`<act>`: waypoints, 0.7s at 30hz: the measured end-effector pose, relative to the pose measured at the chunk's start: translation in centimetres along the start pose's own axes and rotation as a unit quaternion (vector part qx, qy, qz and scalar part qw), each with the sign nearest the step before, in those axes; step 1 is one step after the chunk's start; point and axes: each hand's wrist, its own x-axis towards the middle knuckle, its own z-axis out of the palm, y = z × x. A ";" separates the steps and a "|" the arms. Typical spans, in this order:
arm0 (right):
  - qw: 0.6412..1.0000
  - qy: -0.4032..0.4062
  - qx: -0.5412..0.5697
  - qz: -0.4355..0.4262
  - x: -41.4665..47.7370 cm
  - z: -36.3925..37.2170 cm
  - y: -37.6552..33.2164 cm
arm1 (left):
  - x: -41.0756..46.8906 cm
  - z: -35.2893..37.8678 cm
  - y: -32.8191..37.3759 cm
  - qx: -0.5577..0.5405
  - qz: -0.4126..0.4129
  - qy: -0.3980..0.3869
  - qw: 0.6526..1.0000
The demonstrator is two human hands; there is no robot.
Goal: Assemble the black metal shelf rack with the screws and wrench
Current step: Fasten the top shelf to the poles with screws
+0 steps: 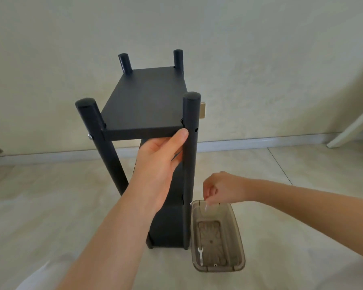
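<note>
The black metal shelf rack point(147, 101) stands upright on the floor, with four round posts and a flat top shelf. My left hand point(161, 158) grips the near right post point(190, 164) just under the top shelf. A silver screw head point(90, 137) shows on the near left post; the right post shows an empty hole. My right hand point(218, 188) hovers over a brown translucent tray point(238, 233) and pinches a small silver screw point(205, 208) with its fingertips. A small silver wrench point(200, 255) and another screw point(215, 264) lie in the tray.
The tray sits on the tiled floor right beside the rack's base. A wall with a pale baseboard point(260, 141) runs behind. A white slanted leg point(352, 124) stands at the far right. A small gold-coloured object point(203, 110) shows behind the rack.
</note>
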 end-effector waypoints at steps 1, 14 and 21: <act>0.999 0.027 0.017 -0.024 -1.1 -1.1 -1.1 | 0.0 0.0 0.0 0.003 0.001 0.003 1.000; 0.864 0.358 0.282 -0.211 -9.6 -6.6 -9.0 | -0.1 0.0 0.3 -0.024 -0.014 0.038 0.999; 0.848 0.416 0.264 -0.197 -9.8 -6.5 -8.7 | 0.0 0.1 0.5 -0.065 0.005 0.029 0.997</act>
